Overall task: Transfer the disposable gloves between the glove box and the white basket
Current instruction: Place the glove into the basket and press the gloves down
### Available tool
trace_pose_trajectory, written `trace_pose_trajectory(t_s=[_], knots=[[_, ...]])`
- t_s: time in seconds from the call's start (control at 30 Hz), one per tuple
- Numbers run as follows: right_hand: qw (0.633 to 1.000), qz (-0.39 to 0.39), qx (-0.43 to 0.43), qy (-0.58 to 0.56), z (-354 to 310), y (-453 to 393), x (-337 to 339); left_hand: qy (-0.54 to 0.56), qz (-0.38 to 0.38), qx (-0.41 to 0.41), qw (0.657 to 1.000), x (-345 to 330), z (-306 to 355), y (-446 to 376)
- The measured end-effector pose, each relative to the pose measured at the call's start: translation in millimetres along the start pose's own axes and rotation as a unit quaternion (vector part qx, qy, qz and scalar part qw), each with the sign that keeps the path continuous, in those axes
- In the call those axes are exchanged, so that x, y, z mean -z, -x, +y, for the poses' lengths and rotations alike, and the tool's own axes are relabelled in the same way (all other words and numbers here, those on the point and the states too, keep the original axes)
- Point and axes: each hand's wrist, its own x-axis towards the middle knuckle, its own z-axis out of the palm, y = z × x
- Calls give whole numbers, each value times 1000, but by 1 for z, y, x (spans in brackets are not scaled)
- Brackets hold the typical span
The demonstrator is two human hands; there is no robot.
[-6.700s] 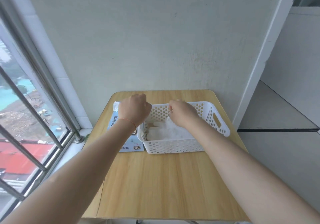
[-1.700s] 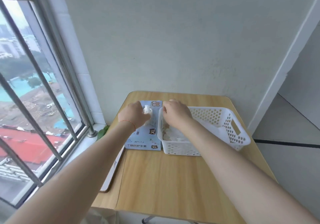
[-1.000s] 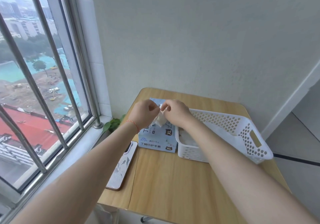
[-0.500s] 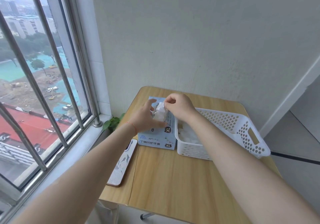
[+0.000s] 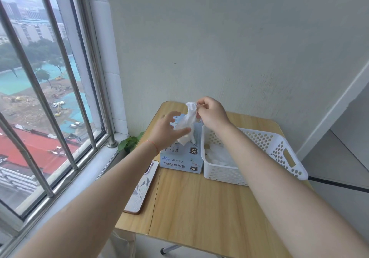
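Head view shows the right hand (image 5: 211,113) pinching the top of a white glove (image 5: 186,124) with its fingertips. The glove is thin, soft and crumpled, and it hangs down over the glove box (image 5: 182,157). The left hand (image 5: 167,132) is wide, fingers spread, touching the glove's lower part. The blue box sits on the wooden table (image 5: 199,207), touching the white basket (image 5: 279,149). More white gloves (image 5: 217,155) lie inside the basket. A phone (image 5: 142,187) lies beside the box.

Both arms reach forward, the right hand (image 5: 211,113) raised with fingers pinched, the left hand (image 5: 166,132) spread below.
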Motion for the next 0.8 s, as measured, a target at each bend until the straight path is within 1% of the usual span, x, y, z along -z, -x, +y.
trace_pose_trajectory(t_s=[0.07, 0.17, 0.2, 0.27, 0.37, 0.4, 0.5, 0.57, 0.63, 0.73, 0.77, 0.8], knots=[[1000, -21, 0, -14, -2, 4, -2, -17, 23, -12, 1000, -1, 6, -5], [1000, -23, 1, -19, -4, 8, -3, -61, 56, -22, 996, -1, 11, -14], [1000, -22, -5, -16, -4, 9, -1, -60, 67, -17, 996, 0, 13, -17], [999, -49, -13, 20, -3, 12, 3, -38, 80, -3, 996, 3, 15, -19], [987, -122, -20, 102, 3, 16, 6, -15, 83, 1, 996, 6, 22, -21], [985, -124, -22, 116, 5, 17, 4, 3, 83, 1, 997, 7, 26, -20], [987, -74, -17, 144, 12, 14, -4, 108, 89, 5, 990, 13, 38, -16], [991, -45, -9, 126, 15, 12, -6, 130, 93, 20, 987, 17, 40, -16], [996, -25, -9, 91, 13, 11, -5, 107, 64, 41, 991, 20, 37, -16], [999, -6, -20, 44, 10, 9, -5, 30, -65, 65, 995, 19, 24, -12], [999, -5, -19, 32, 7, 9, -4, 8, -94, 69, 993, 15, 20, -10], [1000, -5, -16, 24, 5, 9, -4, -4, -101, 72, 992, 11, 17, -8]])
